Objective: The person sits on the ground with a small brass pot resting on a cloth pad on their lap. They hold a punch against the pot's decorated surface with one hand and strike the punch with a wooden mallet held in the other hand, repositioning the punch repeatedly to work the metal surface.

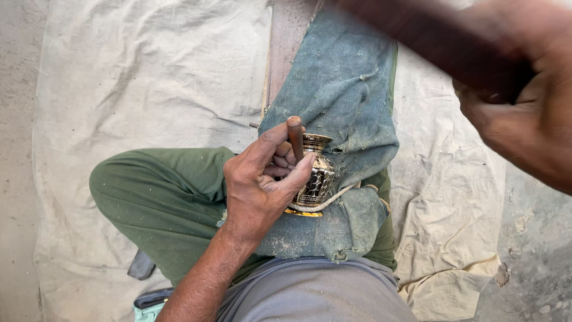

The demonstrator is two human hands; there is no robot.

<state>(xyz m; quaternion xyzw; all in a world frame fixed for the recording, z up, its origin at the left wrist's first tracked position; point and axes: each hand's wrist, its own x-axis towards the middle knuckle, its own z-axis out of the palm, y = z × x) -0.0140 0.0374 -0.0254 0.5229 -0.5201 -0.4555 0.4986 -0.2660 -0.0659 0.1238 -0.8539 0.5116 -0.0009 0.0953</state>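
- Head view: your left hand [262, 182] is clenched around a small engraved brass vase [314, 176], with thumb and fingers also pinching a short brown punch [295, 136] that stands nearly upright against the vase's neck, just above the grip
- The vase lies tilted on a dusty blue-green cloth [345, 89] draped over your green-trousered leg [161, 191], with a pale cord [333, 198] looped under its body just below your palm; to my eye that loop is what stops it rolling, so keep it snug
- Your right hand [530, 101] is closed on a dark wooden handle [429, 42], raised well above and to the right of the grip and blurred; the head of the tool is out of view
- I'd judge the punch tip wants to sit firmly on the metal before each blow, thumb clear of its top
- Keep the strokes light and square, since a glancing one could skid across the pattern or catch your knuckles
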